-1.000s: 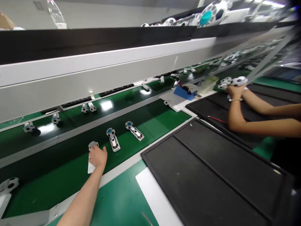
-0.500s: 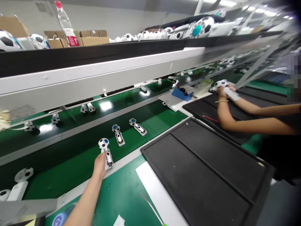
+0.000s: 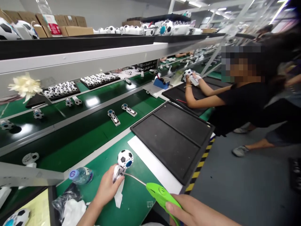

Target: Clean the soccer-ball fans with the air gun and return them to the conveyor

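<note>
My left hand (image 3: 108, 185) is closed around the white handle of a soccer-ball-headed device (image 3: 125, 159), held over the green bench. Its ball has black patches and a blue disc. My right hand (image 3: 185, 208) grips a green power screwdriver (image 3: 162, 196) with a long thin metal shaft. The shaft's tip meets the device by my left fingers; the exact contact point is too small to make out. Farther off, two similar devices (image 3: 114, 117) (image 3: 129, 110) lie on the green belt with their handles' insides showing.
A water bottle (image 3: 81, 175) lies left of my left hand, near a crumpled plastic bag (image 3: 67, 197). A black tray (image 3: 172, 138) rests on the right. Beyond it a co-worker (image 3: 242, 97) holds a similar device. A white shelf beam (image 3: 82, 61) crosses overhead.
The left hand has lifted the nearest device off the belt and brought it close over the bench. My right hand has come into view with the screwdriver at the device. The view has turned right.
</note>
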`<state>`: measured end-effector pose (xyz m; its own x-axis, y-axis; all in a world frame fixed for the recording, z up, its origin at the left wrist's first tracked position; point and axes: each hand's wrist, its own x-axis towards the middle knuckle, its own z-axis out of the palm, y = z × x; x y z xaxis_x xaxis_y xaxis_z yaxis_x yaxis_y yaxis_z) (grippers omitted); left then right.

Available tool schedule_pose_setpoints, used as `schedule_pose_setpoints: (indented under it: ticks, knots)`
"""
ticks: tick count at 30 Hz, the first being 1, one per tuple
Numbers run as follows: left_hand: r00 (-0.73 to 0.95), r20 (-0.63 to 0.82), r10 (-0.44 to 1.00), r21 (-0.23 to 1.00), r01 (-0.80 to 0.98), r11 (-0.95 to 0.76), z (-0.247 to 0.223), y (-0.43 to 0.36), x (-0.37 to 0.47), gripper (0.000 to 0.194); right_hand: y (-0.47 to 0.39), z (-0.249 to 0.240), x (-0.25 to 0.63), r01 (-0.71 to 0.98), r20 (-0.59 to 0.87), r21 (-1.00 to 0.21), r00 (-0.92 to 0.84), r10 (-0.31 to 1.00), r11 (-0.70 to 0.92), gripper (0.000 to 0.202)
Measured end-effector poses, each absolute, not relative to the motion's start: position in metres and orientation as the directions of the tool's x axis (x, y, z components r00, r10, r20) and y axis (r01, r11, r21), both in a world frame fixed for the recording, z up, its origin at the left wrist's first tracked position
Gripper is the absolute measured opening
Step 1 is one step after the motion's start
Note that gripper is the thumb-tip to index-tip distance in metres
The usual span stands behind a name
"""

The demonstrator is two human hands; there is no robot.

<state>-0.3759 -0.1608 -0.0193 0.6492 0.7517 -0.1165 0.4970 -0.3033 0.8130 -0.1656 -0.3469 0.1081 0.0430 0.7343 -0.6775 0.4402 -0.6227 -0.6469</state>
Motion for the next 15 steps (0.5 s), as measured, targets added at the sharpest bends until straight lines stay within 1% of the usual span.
schedule_pose_setpoints:
  ticks: [2, 6, 10, 15]
  knots:
    - [0.722, -0.056, 0.689, 0.777, 0.465, -0.424, -0.02, -0.165, -0.387, 0.04, -0.351, 0.112, -0.173, 0.477, -0.675, -0.634, 0.041, 0.737, -0.608, 0.06]
    - [0.773, 0.004, 0.635, 0.726, 0.435, -0.533, -0.02, -0.168, -0.402, 0.041, -0.358, 0.116, -0.185, 0.504, -0.687, -0.61, 0.048, 0.725, -0.612, 0.054]
    - [0.763, 0.054, 0.644, 0.708, 0.426, -0.564, -0.02, -0.168, -0.41, 0.039, -0.36, 0.118, -0.193, 0.497, -0.676, -0.617, 0.061, 0.734, -0.61, 0.053]
    - [0.759, 0.054, 0.649, 0.718, 0.422, -0.553, -0.019, -0.167, -0.412, 0.039, -0.362, 0.115, -0.198, 0.496, -0.681, -0.608, 0.074, 0.728, -0.62, 0.052]
